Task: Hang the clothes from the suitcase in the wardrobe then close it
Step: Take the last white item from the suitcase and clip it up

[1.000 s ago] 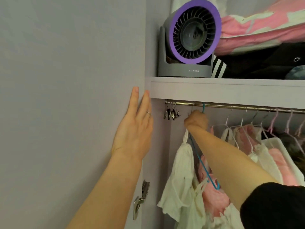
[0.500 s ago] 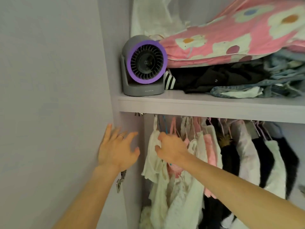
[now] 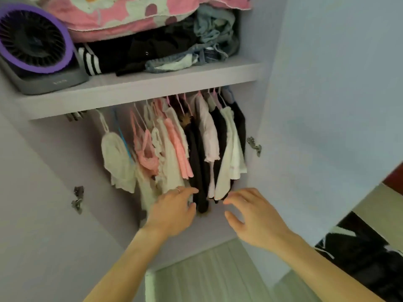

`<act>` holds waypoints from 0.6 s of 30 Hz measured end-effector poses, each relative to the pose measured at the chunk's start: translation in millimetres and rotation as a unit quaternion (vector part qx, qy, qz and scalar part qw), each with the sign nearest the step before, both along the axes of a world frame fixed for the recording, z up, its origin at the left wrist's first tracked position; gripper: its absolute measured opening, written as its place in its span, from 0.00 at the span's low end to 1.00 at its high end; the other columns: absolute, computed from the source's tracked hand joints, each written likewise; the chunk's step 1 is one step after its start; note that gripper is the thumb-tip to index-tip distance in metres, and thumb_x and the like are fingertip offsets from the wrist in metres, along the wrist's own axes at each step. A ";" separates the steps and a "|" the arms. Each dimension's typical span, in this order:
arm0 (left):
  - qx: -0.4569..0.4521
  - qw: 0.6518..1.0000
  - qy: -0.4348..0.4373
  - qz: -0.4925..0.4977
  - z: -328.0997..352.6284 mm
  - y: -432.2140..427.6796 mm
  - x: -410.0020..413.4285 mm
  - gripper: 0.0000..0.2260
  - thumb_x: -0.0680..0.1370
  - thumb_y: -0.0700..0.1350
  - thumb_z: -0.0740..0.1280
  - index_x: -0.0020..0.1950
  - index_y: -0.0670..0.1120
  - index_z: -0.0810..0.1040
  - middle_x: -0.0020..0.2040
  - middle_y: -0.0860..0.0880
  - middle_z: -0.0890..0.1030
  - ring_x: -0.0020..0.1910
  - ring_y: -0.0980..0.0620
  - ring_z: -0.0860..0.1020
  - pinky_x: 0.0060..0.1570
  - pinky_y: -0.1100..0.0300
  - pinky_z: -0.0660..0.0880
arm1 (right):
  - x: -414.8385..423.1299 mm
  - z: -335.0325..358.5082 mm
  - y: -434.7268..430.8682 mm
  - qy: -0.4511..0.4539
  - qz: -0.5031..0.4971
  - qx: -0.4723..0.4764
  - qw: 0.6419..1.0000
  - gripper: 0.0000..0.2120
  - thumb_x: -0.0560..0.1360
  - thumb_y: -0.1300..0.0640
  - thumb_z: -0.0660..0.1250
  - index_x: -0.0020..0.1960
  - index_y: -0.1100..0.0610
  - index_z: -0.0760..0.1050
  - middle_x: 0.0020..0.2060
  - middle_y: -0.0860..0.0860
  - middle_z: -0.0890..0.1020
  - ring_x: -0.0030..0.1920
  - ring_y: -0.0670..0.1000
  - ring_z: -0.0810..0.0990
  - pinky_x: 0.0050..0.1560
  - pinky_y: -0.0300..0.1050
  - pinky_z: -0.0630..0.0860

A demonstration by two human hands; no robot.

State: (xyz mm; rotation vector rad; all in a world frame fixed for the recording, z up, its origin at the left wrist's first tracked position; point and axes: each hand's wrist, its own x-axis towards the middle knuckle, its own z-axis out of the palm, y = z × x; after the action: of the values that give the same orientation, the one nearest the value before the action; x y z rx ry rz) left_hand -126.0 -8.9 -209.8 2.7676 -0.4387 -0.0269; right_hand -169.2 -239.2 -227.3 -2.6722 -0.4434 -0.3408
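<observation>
Lilac-grey panels are framing the open wardrobe (image 3: 56, 149), and the task's clothes (image 3: 174, 149) are hanging in a tight row from hangers under its shelf (image 3: 152, 88). A white top (image 3: 117, 160) on a blue hanger (image 3: 124, 141) is hanging at the left end, pink strappy pieces (image 3: 146, 153) and cream ones are crowding next to it, and a long black garment (image 3: 196, 162), a pale pink one and a white garment (image 3: 229, 158) are filling the right end. The person's left hand (image 3: 174, 212), wearing a ring (image 3: 177, 190), is hovering at the lower hems with its fingers loosely spread and gripping nothing. Its fingertips are lying just beside the bottom of the black garment, though blur is hiding whether they are touching it. The right hand (image 3: 255, 219) is hovering just below the white garment's hem, likewise spread wide and holding nothing. Both doors are standing open, the left door (image 3: 32, 214) and the right door (image 3: 327, 105), with metal hinges (image 3: 77, 199) showing beside them. On the shelf a grey fan (image 3: 35, 42) with a purple rim is sitting at the left, with folded black clothes (image 3: 139, 53) and denim (image 3: 213, 29) lying beside it under a pink flowered quilt (image 3: 122, 16). Pale flooring (image 3: 207, 269) is showing below the arms, and a dark item with white markings (image 3: 359, 253) is lying at the lower right, too cut off to identify.
</observation>
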 end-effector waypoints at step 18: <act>0.113 0.891 0.167 -0.406 -106.1 -447.5 -67.0 0.17 0.81 0.50 0.58 0.71 0.57 0.71 0.68 0.51 0.75 0.67 0.48 0.73 0.62 0.55 0.71 | -206.5 -85.8 -371.7 0.251 -0.364 0.048 0.896 0.17 0.81 0.43 0.59 0.68 0.42 0.71 0.68 0.38 0.71 0.71 0.45 0.64 0.70 0.42 0.66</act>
State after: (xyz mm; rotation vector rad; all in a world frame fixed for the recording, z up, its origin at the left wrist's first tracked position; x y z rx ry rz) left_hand -193.0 -456.3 -315.9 2.4867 -1.5226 -0.7757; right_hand -375.7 -610.9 -313.2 -2.5850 0.7267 0.1345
